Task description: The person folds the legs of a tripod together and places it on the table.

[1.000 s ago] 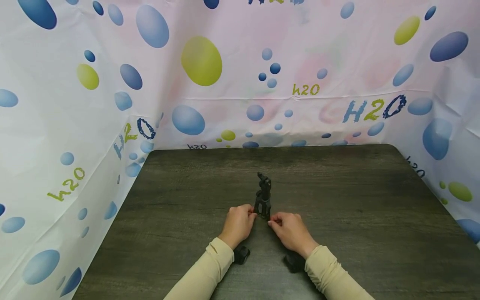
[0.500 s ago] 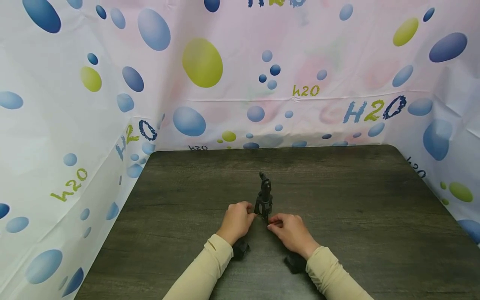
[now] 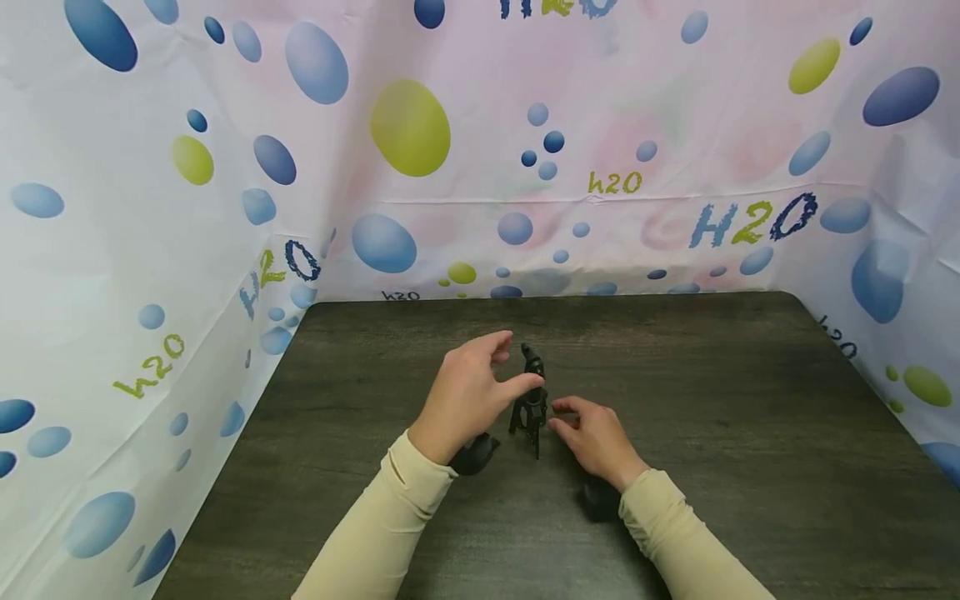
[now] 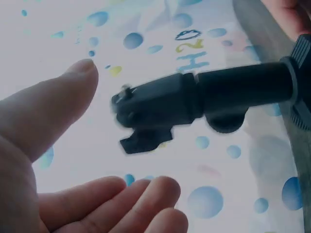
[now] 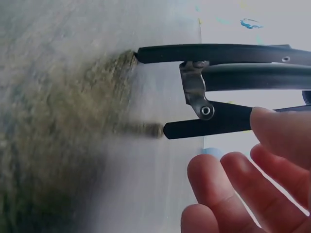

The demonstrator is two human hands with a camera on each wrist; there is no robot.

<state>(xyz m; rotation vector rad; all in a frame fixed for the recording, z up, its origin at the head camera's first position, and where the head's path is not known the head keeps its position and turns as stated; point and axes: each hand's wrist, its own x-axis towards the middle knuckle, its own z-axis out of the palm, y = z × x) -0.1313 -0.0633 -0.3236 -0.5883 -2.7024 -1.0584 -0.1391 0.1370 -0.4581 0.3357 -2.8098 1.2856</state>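
A small black tabletop tripod stands upright on the dark table, its legs spread. My left hand is raised beside its upper part, thumb and fingers apart. In the left wrist view the tripod's head lies between the thumb and the fingers, with space on both sides. My right hand is low on the tripod's right, fingers loosely bent and holding nothing. In the right wrist view its thumb overlaps a tripod leg; whether it touches I cannot tell.
The dark wood-grain table runs back to a white curtain printed with blue and green dots. The curtain also borders the left and right sides. A black device sits at the left wrist, another black device at the right.
Both hands have let go of the tripod's legs. The left hand has risen to the tripod's top and spread its fingers; the right has drawn slightly up and right. The tripod stays standing.
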